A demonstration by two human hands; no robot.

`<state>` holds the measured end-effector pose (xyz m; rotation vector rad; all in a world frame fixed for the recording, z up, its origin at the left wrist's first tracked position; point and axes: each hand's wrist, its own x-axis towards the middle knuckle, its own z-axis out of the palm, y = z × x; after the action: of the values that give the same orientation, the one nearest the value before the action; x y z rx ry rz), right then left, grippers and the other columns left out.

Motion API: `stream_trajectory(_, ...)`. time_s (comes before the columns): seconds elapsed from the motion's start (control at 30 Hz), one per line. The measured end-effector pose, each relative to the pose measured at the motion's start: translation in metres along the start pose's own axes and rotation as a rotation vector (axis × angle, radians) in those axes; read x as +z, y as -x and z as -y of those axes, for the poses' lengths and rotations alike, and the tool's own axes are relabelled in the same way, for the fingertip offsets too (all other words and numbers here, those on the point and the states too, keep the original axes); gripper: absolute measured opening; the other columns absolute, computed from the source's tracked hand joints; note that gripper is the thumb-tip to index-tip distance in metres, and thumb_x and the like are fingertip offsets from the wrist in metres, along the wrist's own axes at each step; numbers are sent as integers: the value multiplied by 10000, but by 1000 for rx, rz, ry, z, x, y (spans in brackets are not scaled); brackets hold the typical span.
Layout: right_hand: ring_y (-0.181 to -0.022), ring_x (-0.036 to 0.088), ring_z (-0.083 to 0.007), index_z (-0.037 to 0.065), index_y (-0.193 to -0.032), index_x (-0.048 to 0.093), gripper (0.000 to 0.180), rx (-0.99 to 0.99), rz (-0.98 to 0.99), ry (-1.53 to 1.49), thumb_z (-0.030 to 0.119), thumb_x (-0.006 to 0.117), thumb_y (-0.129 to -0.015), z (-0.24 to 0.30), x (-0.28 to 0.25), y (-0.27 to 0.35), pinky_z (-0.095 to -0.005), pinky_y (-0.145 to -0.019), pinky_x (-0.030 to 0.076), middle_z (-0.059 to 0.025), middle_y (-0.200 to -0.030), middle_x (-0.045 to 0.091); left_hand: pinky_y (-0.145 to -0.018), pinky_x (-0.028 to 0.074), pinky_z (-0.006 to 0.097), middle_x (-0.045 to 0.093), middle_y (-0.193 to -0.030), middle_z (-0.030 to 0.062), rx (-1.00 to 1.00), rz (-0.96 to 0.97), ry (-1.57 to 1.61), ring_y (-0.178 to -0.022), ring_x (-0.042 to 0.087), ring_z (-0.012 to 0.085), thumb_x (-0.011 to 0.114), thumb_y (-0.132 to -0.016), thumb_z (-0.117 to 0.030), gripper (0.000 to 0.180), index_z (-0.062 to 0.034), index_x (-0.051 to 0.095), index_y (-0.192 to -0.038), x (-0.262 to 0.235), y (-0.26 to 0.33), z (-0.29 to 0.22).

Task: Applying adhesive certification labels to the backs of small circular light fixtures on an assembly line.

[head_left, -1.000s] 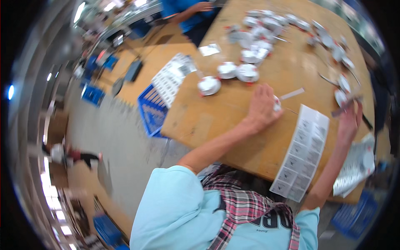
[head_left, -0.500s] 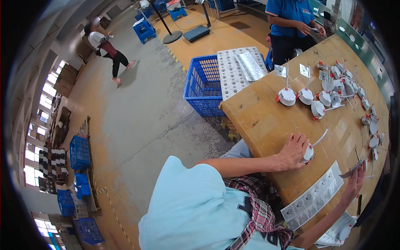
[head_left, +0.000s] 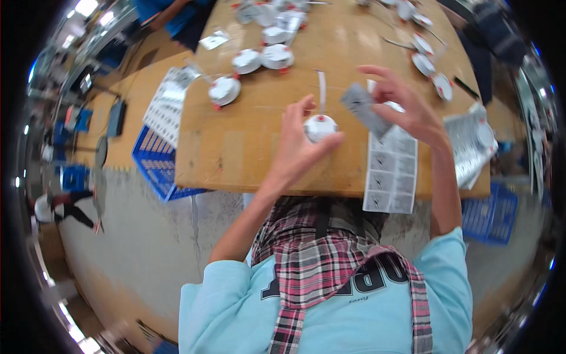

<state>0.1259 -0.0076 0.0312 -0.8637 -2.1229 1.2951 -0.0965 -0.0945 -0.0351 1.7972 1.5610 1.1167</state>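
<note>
On the wooden table (head_left: 253, 165), my left hand (head_left: 289, 138) curls round a small round white light fitting (head_left: 321, 125), thumb on the near side and fingers on the far left. A white cable (head_left: 322, 91) sticks up from it, away from me. To its right, my right hand (head_left: 410, 109) is raised above the table, pinching a silver-grey printed label (head_left: 364, 109) between thumb and fingers. The label tilts toward the fitting, apart from it. Beneath that hand lies a label sheet (head_left: 390, 177), its near end overhanging the table's front edge.
Several similar fittings with red clips (head_left: 247, 61) sit at the far left, more (head_left: 423, 64) at the far right. More silver sheets (head_left: 469, 141) lie at the right edge. Blue crates (head_left: 156, 165) stand beside the table. A person in blue (head_left: 171, 17) is at the far left.
The view has swung round to face the table squarely. My right hand, with the label, has come nearer the fitting. My left hand stays at the fitting.
</note>
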Motion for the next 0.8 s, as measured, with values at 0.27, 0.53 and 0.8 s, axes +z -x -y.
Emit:
stream_trajectory(0.27, -797, 565, -134, 75, -1329, 442, 543, 114, 215, 309, 59, 596, -809, 49, 32, 8, -308, -747, 462, -35, -844, 594, -803, 453, 252, 646, -917, 34, -380, 478, 757, -858, 591, 84, 682, -849, -226, 294, -18, 597, -1038, -22, -6, -21)
stream_trajectory(0.53, -925, 595, -148, -1, -1215, 519, 425, 2, -39, 16, 139, 634, -831, 10, 37, 14, -287, -886, 455, -46, -962, 639, -800, 480, 297, 659, -925, 37, -436, 267, 1044, -837, 607, 91, 623, -900, -191, 141, -52, 618, -929, -24, 5, -5)
stream_trajectory(0.8, -696, 545, -42, -8, -886, 651, 199, 293, -165, -284, 173, 701, -819, -6, 47, 9, -191, -640, 428, -3, -744, 612, -847, 468, 289, 644, -971, 61, -483, 195, 1110, -877, 603, 108, 618, -901, -170, 168, -30, 613, -994, -26, -4, 3)
